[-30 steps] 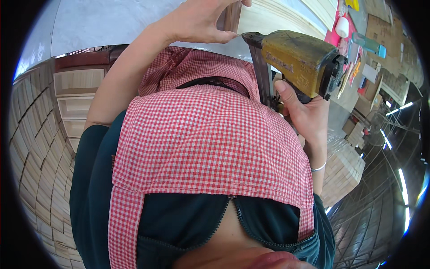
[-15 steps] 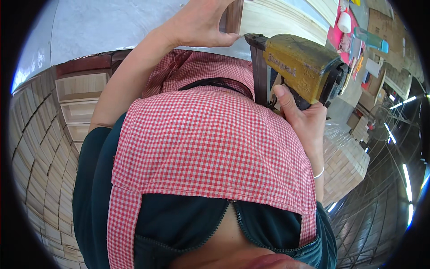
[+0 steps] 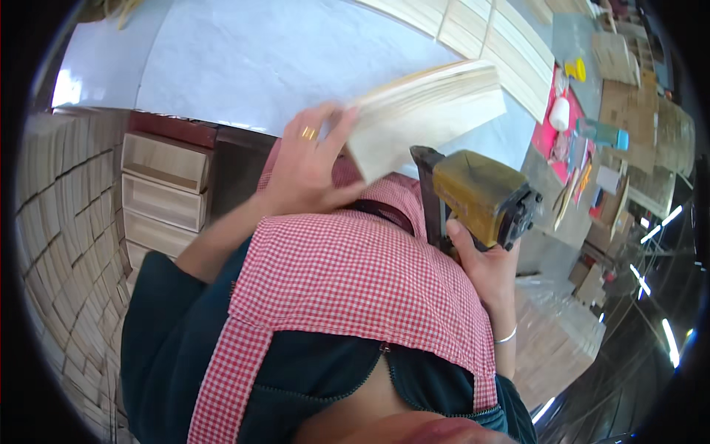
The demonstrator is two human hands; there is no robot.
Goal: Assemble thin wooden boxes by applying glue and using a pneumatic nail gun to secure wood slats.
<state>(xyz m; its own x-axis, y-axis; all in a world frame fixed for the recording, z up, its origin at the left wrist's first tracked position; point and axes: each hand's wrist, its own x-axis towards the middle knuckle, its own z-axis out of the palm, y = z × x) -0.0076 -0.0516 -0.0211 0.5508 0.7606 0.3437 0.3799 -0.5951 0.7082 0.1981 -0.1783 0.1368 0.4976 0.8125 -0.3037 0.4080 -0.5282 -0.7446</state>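
My left hand [image 3: 309,159], with a ring on one finger, grips the left end of a pale wooden box-like piece [image 3: 433,122]. Its fingers are slightly blurred, with the thumb along the near corner. The piece is tilted over the near edge of the worktable, its right end pointing up and away. My right hand [image 3: 488,270] is wrapped round the handle of a worn yellow and black nail gun [image 3: 477,189], held close to my apron just right of the piece. The gun's nose stands near the piece's lower edge; whether they touch is unclear.
A pale, glossy worktable [image 3: 222,66] spans the front, with long wooden boards [image 3: 481,29] at its far right. Open wooden drawer-like boxes [image 3: 164,200] are stacked below at left, beside a wall of stacked wood [image 3: 66,259]. Cartons [image 3: 629,111] and a plastic-wrapped stack [image 3: 555,337] stand at right.
The wooden piece has come into view in my left hand, which has moved down and closed on its end. The nail gun has tilted more upright, and the view has shifted.
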